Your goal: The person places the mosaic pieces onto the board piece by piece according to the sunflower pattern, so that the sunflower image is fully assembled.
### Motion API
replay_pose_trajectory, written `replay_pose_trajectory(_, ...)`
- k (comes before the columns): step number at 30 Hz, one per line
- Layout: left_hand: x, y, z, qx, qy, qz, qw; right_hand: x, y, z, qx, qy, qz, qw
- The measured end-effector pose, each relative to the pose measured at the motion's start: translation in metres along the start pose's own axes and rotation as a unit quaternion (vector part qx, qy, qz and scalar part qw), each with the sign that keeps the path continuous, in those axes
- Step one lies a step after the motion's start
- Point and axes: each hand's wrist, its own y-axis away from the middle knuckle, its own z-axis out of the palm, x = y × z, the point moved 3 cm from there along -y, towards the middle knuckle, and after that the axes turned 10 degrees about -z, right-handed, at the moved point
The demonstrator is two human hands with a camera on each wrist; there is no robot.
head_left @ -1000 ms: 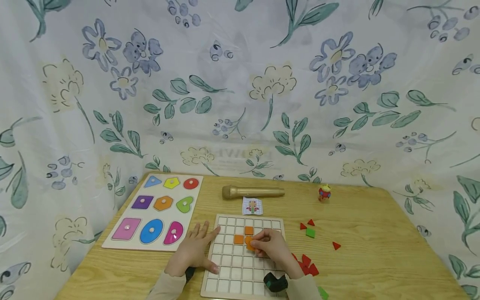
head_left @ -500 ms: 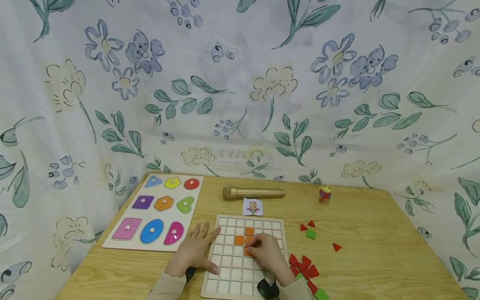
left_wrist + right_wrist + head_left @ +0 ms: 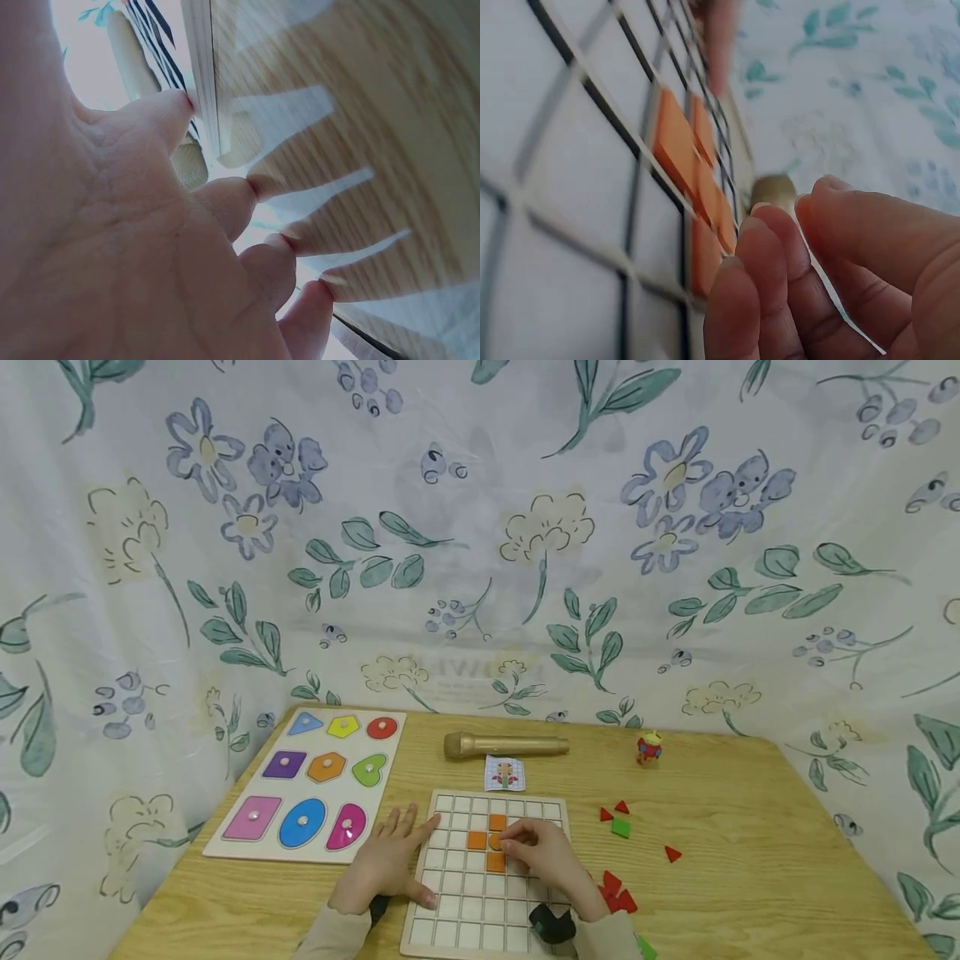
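Observation:
A pale wooden grid board [image 3: 450, 928] lies on the table. My left hand [image 3: 390, 858] rests flat with spread fingers along its left edge, partly on the table. On the board, orange square tiles [image 3: 477, 840] stand around an orange round-topped piece [image 3: 495, 841]. My right hand [image 3: 542, 853] is just right of these pieces, fingers bent, thumb tip close to the index tip. Nothing shows between them in the right wrist view. There, an orange tile [image 3: 705, 259] sits beside the fingertips; whether they touch it I cannot tell.
A knobbed shape puzzle [image 3: 311, 731] lies at left. A gold microphone [image 3: 506, 745] and a small pattern card [image 3: 505, 772] lie behind the board. Red triangles [image 3: 626, 902] and green squares [image 3: 620, 827] lie at right. A toy figure [image 3: 649, 747] stands at the back.
My right hand has moved left over the orange tiles, then back right, uncovering the lower tile and the round piece. My left hand has stayed in place.

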Motion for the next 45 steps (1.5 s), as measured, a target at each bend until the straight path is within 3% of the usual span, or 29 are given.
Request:
replay_pose_trajectory(5, 0.000, 0.001, 0.000, 0.002, 0.002, 0.001, 1.0000, 0.011, 0.003, -0.036, 0.074, -0.031, 0.043, 0.9958)
replay_pose_trajectory(10, -0.001, 0.000, 0.001, 0.003, 0.003, 0.002, 1.0000, 0.030, 0.017, -0.080, 0.180, -0.044, 0.099, 0.9777)
replay_pose_trajectory(16, -0.003, -0.001, 0.002, 0.006, 0.009, 0.004, 0.9999, 0.053, 0.039, -0.121, 0.230, -0.004, 0.150, 0.9615)
replay_pose_trajectory(25, -0.002, 0.000, 0.000, 0.011, 0.010, 0.008, 0.9999, 0.064, 0.054, -0.135, 0.250, -0.001, 0.166, 0.9540)
replay_pose_trajectory(36, -0.004, -0.002, 0.004, 0.004, 0.016, 0.007, 0.9998, 0.065, 0.058, -0.131, 0.212, 0.077, 0.163, 0.9604)
replay_pose_trajectory(45, -0.003, -0.001, 0.003, 0.008, 0.015, 0.004, 0.9998, 0.062, 0.057, -0.130, 0.212, 0.089, 0.154, 0.9610)
